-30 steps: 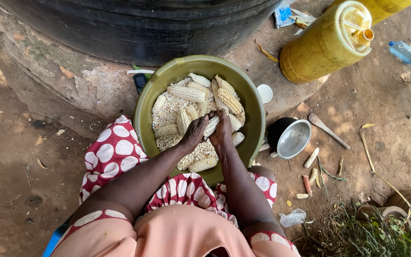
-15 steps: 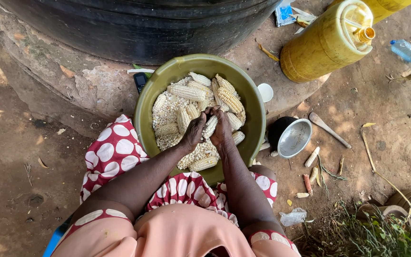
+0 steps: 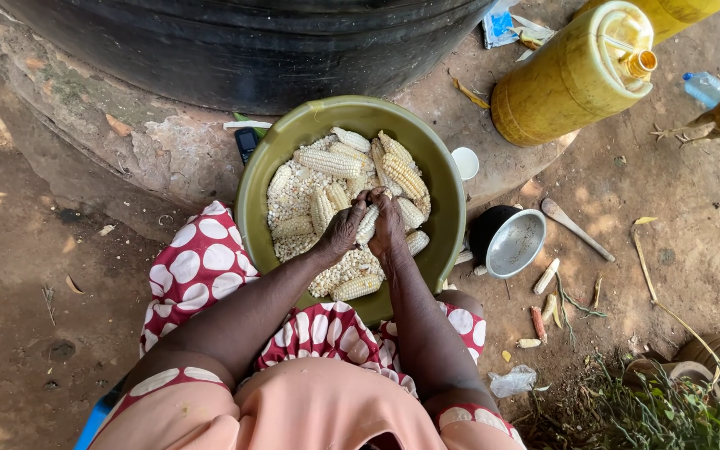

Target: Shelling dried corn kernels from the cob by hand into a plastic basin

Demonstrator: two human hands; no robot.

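One maize cob point(image 3: 369, 223) is held between both hands over the middle of a large olive-green basin point(image 3: 452, 200), above the loose kernels point(image 3: 293, 187) already lying there. The left hand point(image 3: 344, 228) is wrapped closed around the cob's near side, and the right hand point(image 3: 387, 227) is closed over its far side, thumbs pressed toward the rows; this two-handed grip appears suited to twisting grain off so that it drops straight into the basin. Further unshelled cobs point(image 3: 328, 162) are piled against the far wall of the basin, within reach of either hand, and one more lies at the near edge. The basin rests partly on the seated person's lap, on a red cloth with white spots point(image 3: 196, 262), which keeps it steady and close. Just beside the basin's right rim stands a small metal bowl point(image 3: 514, 242); near it on the ground lie a wooden spoon point(image 3: 575, 228) and several stripped cobs point(image 3: 546, 275). A yellow jerrycan point(image 3: 572, 79) lies on a stone ledge beyond, and a large black tank point(image 3: 243, 42) stands behind the basin. The surface is bare packed earth point(image 3: 18, 275), outdoors, with grass at the lower right.
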